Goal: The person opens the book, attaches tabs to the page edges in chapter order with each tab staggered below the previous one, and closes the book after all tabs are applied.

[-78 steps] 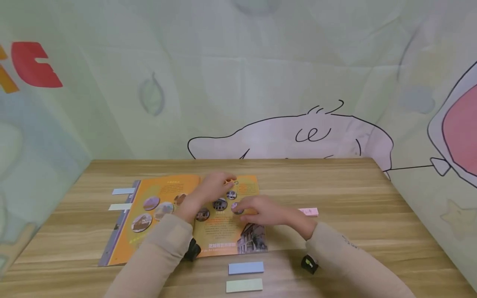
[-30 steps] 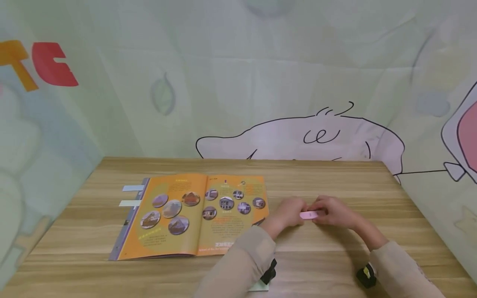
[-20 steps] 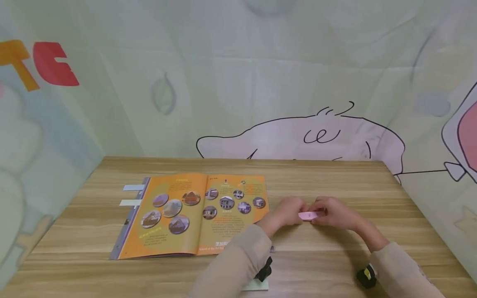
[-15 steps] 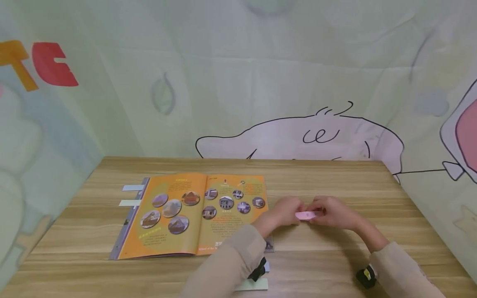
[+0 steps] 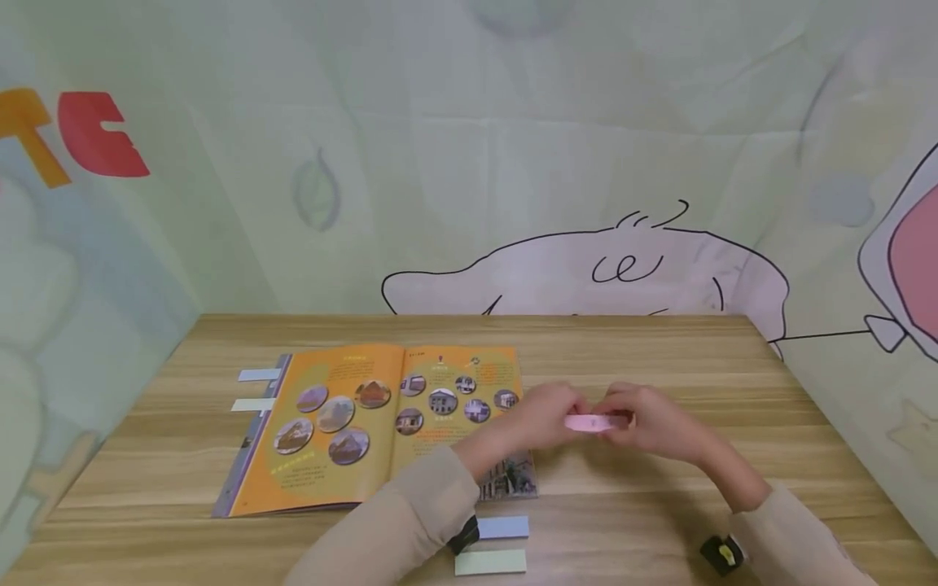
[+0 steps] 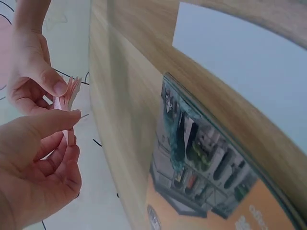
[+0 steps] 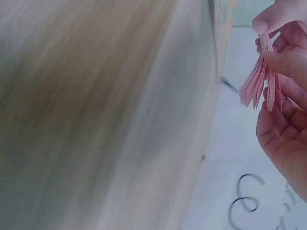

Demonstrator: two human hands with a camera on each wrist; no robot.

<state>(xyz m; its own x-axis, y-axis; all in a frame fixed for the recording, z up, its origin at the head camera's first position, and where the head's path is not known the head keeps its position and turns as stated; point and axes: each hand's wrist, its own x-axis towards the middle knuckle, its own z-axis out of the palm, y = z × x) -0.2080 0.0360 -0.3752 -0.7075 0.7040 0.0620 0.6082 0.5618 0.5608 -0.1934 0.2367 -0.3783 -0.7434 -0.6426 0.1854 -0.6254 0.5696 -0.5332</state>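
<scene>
A pad of pink sticky notes is pinched between both hands above the table, just right of the magazine. My left hand grips its left end with thumb and fingers. At the other end, my right hand pinches it, covering that part in the head view. Some of the pad's sheets are fanned apart in the right wrist view. The open magazine, orange with round photos, lies flat to the left; my left forearm hides part of its right page.
A blue sticky-note pad and a pale green one lie at the table's front, partly behind the left sleeve. A bluish tab and a whitish tab stick out from the magazine's left edge. A printed cloth backdrop stands behind the table.
Both hands have left the magazine's right page and taken hold of the pink pad, which lay on the table. Over the last second, hands and pad have shifted slightly left.
</scene>
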